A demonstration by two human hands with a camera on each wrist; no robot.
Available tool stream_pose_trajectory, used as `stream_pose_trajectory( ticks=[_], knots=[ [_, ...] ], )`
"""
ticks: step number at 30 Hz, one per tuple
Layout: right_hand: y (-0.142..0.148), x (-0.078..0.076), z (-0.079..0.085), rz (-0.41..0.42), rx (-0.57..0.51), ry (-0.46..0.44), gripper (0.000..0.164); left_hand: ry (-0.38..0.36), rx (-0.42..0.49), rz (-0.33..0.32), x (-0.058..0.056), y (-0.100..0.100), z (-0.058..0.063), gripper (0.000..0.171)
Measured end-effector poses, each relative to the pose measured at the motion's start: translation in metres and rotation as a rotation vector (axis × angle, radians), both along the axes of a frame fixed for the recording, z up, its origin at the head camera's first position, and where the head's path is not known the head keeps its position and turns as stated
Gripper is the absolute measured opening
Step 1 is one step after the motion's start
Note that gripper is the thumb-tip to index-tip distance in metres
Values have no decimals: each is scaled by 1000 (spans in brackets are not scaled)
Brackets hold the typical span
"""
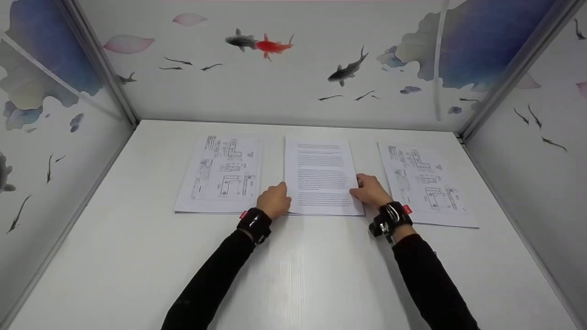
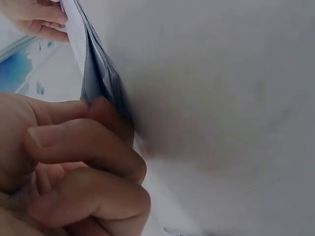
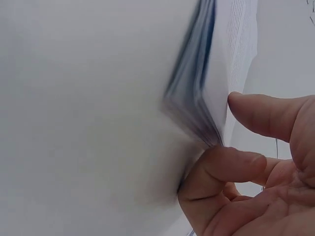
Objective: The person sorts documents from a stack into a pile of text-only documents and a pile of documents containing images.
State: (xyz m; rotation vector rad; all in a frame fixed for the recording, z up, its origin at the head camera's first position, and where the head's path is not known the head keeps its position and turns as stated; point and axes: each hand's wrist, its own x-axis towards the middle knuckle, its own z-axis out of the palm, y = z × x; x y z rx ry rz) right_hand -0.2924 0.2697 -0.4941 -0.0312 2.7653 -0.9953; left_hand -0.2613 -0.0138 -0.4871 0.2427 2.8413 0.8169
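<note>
A stack of printed paper [image 1: 321, 176] covered in lines of text lies in the middle of the white table. My left hand [image 1: 274, 200] pinches its left edge near the lower corner; in the left wrist view the sheets [image 2: 101, 73] fan slightly apart above the curled fingers [image 2: 93, 147]. On the opposite side, my right hand [image 1: 370, 191] holds the right edge. The right wrist view has the thumb [image 3: 266, 113] against the top page and a bent index finger at the edge, beside the layered sheets [image 3: 189, 93].
Left of the text stack lies a stack of technical drawings [image 1: 220, 176]; another drawing stack [image 1: 431, 188] lies to the right, close by the right wrist. White panels painted with fish [image 1: 344, 72] enclose the table [image 1: 293, 275] at the back and both sides.
</note>
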Motion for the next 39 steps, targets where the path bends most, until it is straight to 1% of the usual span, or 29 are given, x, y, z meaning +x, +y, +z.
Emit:
stream_pose_trajectory(
  ticks=[5, 8, 9, 11, 13, 16, 19, 22, 24, 26, 28, 30, 32, 34, 37, 39],
  knots=[
    [1, -1, -2, 4, 7, 9, 25, 29, -29, -43, 0, -3, -1, 13],
    [3, -1, -2, -3, 10, -2, 22, 21, -32, -50, 0, -4, -1, 15],
    [3, 0, -3, -7, 6, -11, 23, 12, -24, -42, -1, -4, 0, 15],
    [5, 1, -2, -23, -8, -48, 34, -13, 6, -22, -1, -5, 0, 17],
    [7, 4, -1, -45, -29, -90, 46, -43, 45, -5, -2, -7, 0, 24],
    [13, 9, 2, -60, -71, -124, 62, -80, 93, 15, -3, -10, 1, 48],
    [20, 14, 6, -71, -99, -102, 58, -95, 149, 36, -5, -13, 2, 65],
    [28, 17, 9, -82, -91, -6, 48, -77, 199, 61, -7, -16, 5, 62],
    [34, 18, 10, -103, -51, 87, 43, -59, 232, 63, -8, -19, 7, 58],
    [42, 19, 11, -135, 27, 179, 41, -28, 250, 51, -8, -21, 7, 54],
    [49, 19, 10, -175, 114, 246, 43, -8, 271, 35, -7, -22, 7, 51],
    [56, 19, 9, -205, 200, 278, 51, 20, 286, 23, -5, -22, 7, 49],
    [63, 20, 7, -225, 276, 277, 60, 40, 305, 15, -4, -21, 7, 47],
    [68, 19, 4, -240, 334, 241, 70, 56, 327, 10, -2, -19, 7, 46],
    [75, 19, 3, -259, 391, 144, 84, 70, 350, 1, -1, -17, 8, 44],
    [79, 17, 3, -260, 400, 67, 92, 71, 356, 0, 0, -16, 9, 42]
  ],
)
